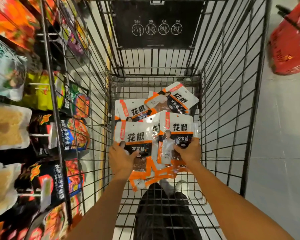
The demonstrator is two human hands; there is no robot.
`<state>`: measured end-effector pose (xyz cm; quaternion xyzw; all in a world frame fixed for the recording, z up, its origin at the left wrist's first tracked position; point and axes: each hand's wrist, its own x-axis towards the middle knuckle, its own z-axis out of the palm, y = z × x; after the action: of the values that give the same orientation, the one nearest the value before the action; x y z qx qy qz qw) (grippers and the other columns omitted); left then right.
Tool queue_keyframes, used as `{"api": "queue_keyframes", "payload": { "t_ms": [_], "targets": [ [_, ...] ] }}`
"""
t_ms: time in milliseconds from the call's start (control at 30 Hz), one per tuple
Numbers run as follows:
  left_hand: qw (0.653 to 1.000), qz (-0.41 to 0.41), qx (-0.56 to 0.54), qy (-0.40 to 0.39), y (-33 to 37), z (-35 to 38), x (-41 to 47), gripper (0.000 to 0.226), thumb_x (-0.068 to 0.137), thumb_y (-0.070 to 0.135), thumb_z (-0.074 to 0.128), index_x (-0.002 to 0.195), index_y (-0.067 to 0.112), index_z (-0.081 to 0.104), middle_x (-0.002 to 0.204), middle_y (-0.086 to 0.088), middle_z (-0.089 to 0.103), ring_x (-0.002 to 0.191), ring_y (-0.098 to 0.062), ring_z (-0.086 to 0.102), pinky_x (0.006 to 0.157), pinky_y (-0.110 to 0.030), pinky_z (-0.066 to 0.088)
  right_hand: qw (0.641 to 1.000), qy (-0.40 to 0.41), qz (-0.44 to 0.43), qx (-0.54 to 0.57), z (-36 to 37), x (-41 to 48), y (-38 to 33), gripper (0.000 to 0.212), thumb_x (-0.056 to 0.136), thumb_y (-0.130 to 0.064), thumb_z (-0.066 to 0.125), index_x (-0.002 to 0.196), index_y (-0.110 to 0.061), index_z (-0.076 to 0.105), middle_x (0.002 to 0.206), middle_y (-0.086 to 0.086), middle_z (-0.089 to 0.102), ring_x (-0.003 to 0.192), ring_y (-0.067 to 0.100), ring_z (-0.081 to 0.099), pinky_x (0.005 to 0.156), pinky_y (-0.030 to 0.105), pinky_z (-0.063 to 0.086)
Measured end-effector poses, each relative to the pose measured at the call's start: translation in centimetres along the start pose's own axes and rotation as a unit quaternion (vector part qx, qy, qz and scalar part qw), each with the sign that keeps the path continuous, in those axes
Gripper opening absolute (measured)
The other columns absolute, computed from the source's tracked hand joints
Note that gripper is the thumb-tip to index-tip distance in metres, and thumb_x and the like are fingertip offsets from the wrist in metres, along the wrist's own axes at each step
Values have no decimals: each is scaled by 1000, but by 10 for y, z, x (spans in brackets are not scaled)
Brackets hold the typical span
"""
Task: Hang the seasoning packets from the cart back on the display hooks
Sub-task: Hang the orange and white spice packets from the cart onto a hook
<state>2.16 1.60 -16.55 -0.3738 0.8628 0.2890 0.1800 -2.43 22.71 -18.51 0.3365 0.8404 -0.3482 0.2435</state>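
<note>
reaching into the cart — right hand grips 1 seasoning packet, left hand pinches a second packet.

Seasoning packets lie in the cart; display goods hang left.

I read 花椒 in bold black on the white-and-orange plastic seasoning packets, with 万家 below on a dark label. Upside-down NO repeats over crossed circles on the black flap panel at the far end of the grey wire cart.

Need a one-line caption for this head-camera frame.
Over a wire cart of seasoning packets, the left hand and right hand each hold one, beside the stocked display.
</note>
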Motion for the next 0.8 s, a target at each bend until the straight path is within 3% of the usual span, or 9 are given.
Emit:
{"api": "queue_keyframes", "payload": {
  "t_ms": [200, 300, 433, 533, 600, 700, 767, 800],
  "targets": [
    [997, -17, 35, 66, 12, -10, -8, 79, 68, 26, 83, 129, 1, 39, 126, -20, 50, 120, -34, 45, 98, -43, 37, 997, 53, 33, -35, -1, -6, -5, 90, 60, -30, 89, 129, -2, 38, 128, 22, 50, 123, 38, 45, 98, 47, 43],
    [996, -7, 36, 83, 15, -15, -11, 81, 67, 24, 84, 130, 2, 39, 125, -19, 48, 120, -33, 43, 98, -42, 36, 997, 52, 35, -40, -2, -8, -8, 83, 60, -31, 89, 124, 0, 46, 124, 21, 55, 118, 36, 51, 94, 44, 47],
    [996, -16, -44, 80, 19, -21, -14, 76, 65, 22, 86, 126, 2, 47, 122, -18, 50, 114, -34, 48, 89, -45, 44, 996, 21, 68, 55, -10, -12, -10, 63, 63, -23, 88, 115, -3, 59, 113, 18, 63, 103, 32, 63, 86, 41, 54],
    [987, -37, -135, 75, 18, -25, -14, 57, 63, 19, 87, 109, 3, 59, 106, -14, 63, 94, -28, 59, 69, -33, 45, 970, -31, 83, 225, -16, -20, -10, 48, 67, -2, 83, 109, -6, 62, 99, 12, 69, 78, 22, 67, 61, 27, 57],
    [984, -44, -167, 45, 16, -27, -12, 51, 63, 17, 87, 105, 2, 62, 102, -12, 66, 88, -24, 60, 67, -28, 41, 957, -54, 87, 272, -20, -24, -13, 48, 69, 7, 77, 113, -3, 60, 105, 16, 68, 85, 27, 68, 71, 35, 59],
    [971, -50, -232, -21, 14, -29, -13, 46, 68, 9, 83, 108, 1, 63, 104, -15, 67, 97, -31, 63, 80, -37, 52, 961, -53, 52, 266, -28, -31, -20, 51, 72, 11, 73, 119, 2, 58, 113, 21, 66, 103, 34, 64, 91, 44, 52],
    [964, -41, -263, -25, 14, -36, -20, 39, 70, 6, 81, 105, -1, 65, 100, -17, 68, 94, -30, 64, 82, -41, 55, 968, -61, 22, 244, -39, -37, -25, 47, 72, 7, 74, 117, 0, 61, 109, 17, 68, 96, 28, 66, 84, 38, 54],
    [961, -28, -276, -26, 14, -41, -24, 33, 71, 6, 80, 101, 0, 67, 95, -14, 69, 88, -26, 64, 76, -35, 55, 968, -73, 7, 241, -47, -42, -29, 42, 72, 6, 75, 113, -1, 64, 104, 15, 70, 87, 23, 67, 76, 32, 55]
  ]
}}
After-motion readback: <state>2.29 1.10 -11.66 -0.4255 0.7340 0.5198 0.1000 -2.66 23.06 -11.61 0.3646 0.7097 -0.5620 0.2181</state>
